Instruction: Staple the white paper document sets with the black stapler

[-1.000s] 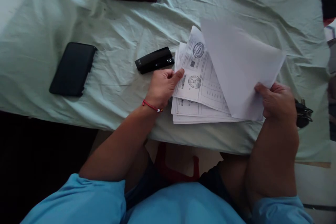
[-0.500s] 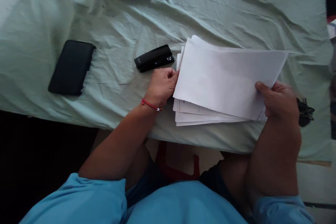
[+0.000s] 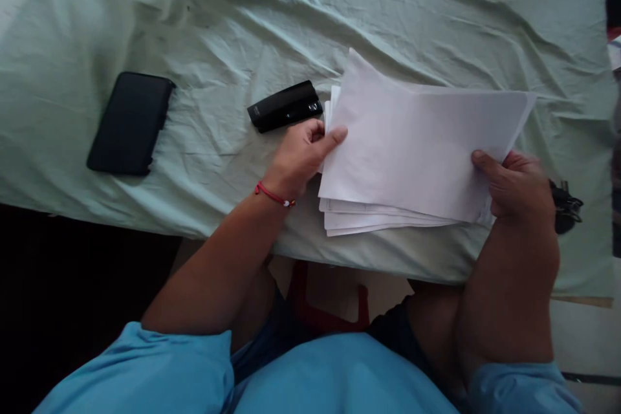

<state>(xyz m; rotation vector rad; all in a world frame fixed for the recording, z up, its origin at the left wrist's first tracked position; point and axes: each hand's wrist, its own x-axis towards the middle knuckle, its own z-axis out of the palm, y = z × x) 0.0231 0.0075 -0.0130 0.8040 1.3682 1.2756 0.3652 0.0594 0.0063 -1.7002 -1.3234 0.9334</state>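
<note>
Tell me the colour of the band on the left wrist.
Red, with a small white bead; the band shows in the head view.

Table point(image 3: 436, 6) under wrinkled pale green cloth, dark floor point(image 3: 58, 272)

Right hand point(image 3: 517, 187) grips paper stack point(image 3: 412, 149) at table's near edge; left hand point(image 3: 303, 152) thumbs its left edge, stapler point(image 3: 284, 106) just beside.

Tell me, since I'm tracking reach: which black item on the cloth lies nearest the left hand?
The stapler, just beyond the left hand; the black phone lies far left.
</note>
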